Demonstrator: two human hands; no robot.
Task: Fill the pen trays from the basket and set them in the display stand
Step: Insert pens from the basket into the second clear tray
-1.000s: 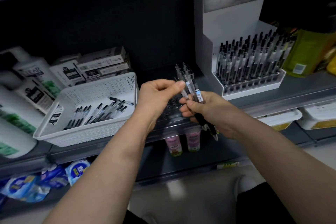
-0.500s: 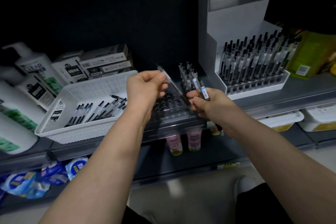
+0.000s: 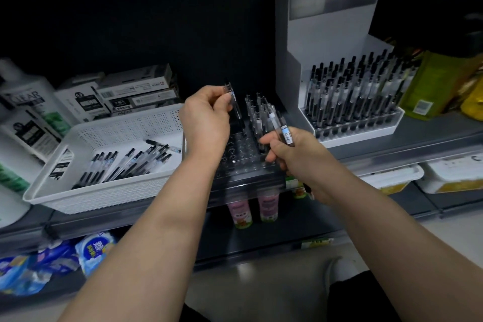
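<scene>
Thumb and fingers of the left hand (image 3: 206, 117) are pinching a single pen (image 3: 234, 103) near its top, holding it almost upright. The right hand (image 3: 295, 157) is curling round a small bunch of pens (image 3: 285, 133), whose upper ends are sticking up past the thumb.

Both hands are working over a grey shelf (image 3: 431, 136) against a dark back panel. A clear pen tray (image 3: 243, 165) is sitting at the shelf's front edge, between a white basket (image 3: 104, 191) and a white display stand (image 3: 326, 34). Loose pens (image 3: 125, 165) are lying flat in the basket, and a full tray (image 3: 366, 133) of upright pens is standing in the stand. Boxes (image 3: 136, 91) are lying behind the basket.

The pinched pen is hanging above the clear tray's rear left holes. A few standing pens (image 3: 257, 117) are occupying its rear right holes, just beside the right hand's fingertips (image 3: 264, 141).
</scene>
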